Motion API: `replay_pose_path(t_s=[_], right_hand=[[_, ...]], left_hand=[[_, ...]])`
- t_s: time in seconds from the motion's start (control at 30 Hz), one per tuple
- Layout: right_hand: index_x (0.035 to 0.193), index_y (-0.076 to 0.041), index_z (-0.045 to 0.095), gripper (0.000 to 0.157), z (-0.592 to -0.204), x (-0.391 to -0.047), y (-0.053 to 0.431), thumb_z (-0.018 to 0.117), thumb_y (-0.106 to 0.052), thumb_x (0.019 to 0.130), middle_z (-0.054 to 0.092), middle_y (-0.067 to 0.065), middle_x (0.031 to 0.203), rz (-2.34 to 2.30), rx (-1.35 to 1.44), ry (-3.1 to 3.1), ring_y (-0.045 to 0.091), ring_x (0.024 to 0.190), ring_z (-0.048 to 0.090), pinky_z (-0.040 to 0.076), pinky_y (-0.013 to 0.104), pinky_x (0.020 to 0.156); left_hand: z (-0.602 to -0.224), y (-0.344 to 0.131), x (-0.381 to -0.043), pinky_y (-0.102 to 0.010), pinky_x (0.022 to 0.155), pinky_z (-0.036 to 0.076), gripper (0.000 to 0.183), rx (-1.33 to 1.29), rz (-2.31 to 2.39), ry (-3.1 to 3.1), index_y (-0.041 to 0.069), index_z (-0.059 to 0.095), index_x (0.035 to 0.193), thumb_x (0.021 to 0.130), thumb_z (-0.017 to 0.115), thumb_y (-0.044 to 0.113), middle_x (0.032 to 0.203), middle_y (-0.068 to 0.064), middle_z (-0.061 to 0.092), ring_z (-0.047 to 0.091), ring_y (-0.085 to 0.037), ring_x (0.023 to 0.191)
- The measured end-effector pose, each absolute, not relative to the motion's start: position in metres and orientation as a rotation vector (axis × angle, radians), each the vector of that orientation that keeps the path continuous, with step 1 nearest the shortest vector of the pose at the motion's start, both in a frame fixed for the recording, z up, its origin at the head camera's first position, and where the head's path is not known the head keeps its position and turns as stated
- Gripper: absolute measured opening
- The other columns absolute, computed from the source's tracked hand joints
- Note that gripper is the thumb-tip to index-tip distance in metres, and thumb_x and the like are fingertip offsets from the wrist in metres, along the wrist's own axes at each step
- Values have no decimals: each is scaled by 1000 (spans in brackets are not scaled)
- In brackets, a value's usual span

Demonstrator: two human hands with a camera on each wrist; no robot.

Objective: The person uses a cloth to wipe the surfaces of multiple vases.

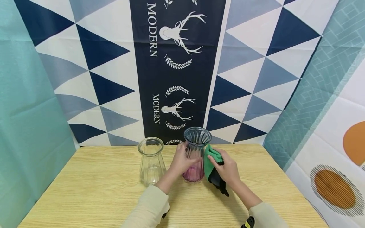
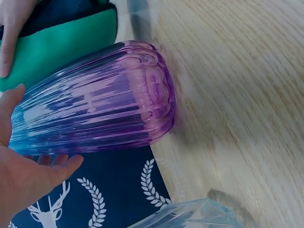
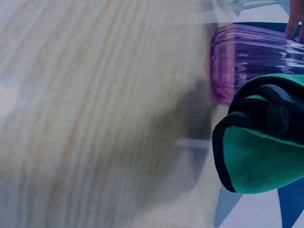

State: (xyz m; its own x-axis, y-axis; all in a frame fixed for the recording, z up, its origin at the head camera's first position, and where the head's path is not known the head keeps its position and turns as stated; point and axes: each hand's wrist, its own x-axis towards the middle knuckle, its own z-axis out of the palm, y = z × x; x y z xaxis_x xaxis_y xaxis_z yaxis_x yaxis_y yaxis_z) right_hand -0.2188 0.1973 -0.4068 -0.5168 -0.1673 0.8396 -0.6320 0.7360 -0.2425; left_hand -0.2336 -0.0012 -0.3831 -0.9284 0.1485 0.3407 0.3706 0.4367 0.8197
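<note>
A ribbed glass vase (image 1: 195, 155), blue at its flared rim and pink-purple at its base, stands near the table's back edge. My left hand (image 1: 182, 161) holds it around the middle from the left, thumb in front and fingers behind; the left wrist view shows the purple base (image 2: 147, 90) close up. In my right hand (image 1: 228, 166) is a folded green cloth (image 1: 210, 164) with black edging, gripped against the vase's right side. The right wrist view shows the cloth (image 3: 261, 159) beside the purple vase (image 3: 228, 61).
A clear glass vase (image 1: 152, 167) stands to the left of my left forearm. Both vases are on a light wood-grain table (image 1: 94, 190). A patterned cloth backdrop (image 1: 114, 79) rises right behind the table, with hanging cloths (image 1: 34, 110) at the sides.
</note>
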Motion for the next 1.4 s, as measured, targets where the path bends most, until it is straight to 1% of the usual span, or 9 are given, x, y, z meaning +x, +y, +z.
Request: replay_pose_path(t_s=[0.17, 0.37, 0.5, 0.77, 0.93, 1.03, 1.13, 1.27, 1.4], right_hand=[[114, -4, 63, 47, -397, -219, 193, 79, -6, 70, 68, 13, 101, 705, 575, -2008, 26, 83, 67, 54, 35, 62], [115, -6, 63, 47, -395, -219, 192, 79, -9, 71, 68, 13, 101, 673, 608, -2017, 26, 84, 67, 54, 38, 63], [113, -4, 64, 46, -402, -218, 193, 79, -10, 70, 68, 14, 100, 655, 633, -2055, 27, 84, 67, 55, 39, 63], [110, -7, 64, 40, -421, -208, 195, 78, -14, 73, 68, 11, 100, 622, 606, -2216, 23, 87, 67, 56, 37, 67], [111, -8, 64, 42, -425, -204, 198, 79, -15, 73, 68, 10, 101, 607, 601, -2254, 23, 87, 67, 56, 37, 66], [112, -8, 64, 42, -423, -205, 198, 79, -15, 73, 68, 11, 103, 615, 601, -2241, 24, 88, 67, 57, 37, 67], [112, -6, 64, 44, -417, -209, 199, 79, -13, 71, 68, 13, 102, 634, 610, -2183, 25, 87, 67, 57, 38, 66], [112, -4, 64, 46, -405, -215, 199, 80, -9, 69, 68, 14, 100, 663, 611, -2067, 26, 81, 67, 55, 35, 61], [114, -6, 64, 47, -392, -219, 198, 79, -7, 69, 68, 13, 100, 691, 592, -1990, 25, 78, 67, 54, 34, 60]], left_hand=[[-382, -2, -234, -45, 98, 45, 76, -493, -1480, -2462, 7, 45, 136, 70, 79, 24, 119, -16, 50, 51, -28, 111], [-381, -2, -233, -45, 100, 44, 76, -488, -1486, -2474, 4, 44, 135, 69, 78, 19, 125, -18, 50, 51, -30, 115], [-379, -1, -232, -46, 101, 43, 78, -474, -1496, -2492, 3, 43, 136, 68, 78, 21, 127, -19, 49, 51, -31, 117], [-378, 1, -232, -44, 97, 45, 73, -486, -1485, -2488, 3, 46, 132, 68, 77, 22, 119, -17, 51, 53, -28, 110], [-380, 2, -232, -45, 102, 42, 80, -469, -1539, -2477, 5, 41, 136, 71, 79, 30, 126, -18, 48, 50, -29, 117], [-381, 2, -231, -46, 105, 40, 84, -455, -1580, -2453, 2, 36, 138, 72, 79, 29, 132, -19, 46, 47, -31, 124], [-382, 1, -231, -46, 106, 38, 81, -455, -1603, -2435, 0, 35, 136, 73, 79, 26, 134, -20, 46, 46, -31, 126], [-383, 2, -232, -45, 104, 41, 76, -474, -1599, -2423, -1, 39, 133, 73, 78, 24, 130, -19, 51, 50, -30, 121], [-382, 2, -231, -43, 98, 46, 72, -483, -1599, -2411, -1, 42, 131, 72, 77, 20, 124, -18, 55, 55, -29, 113]])
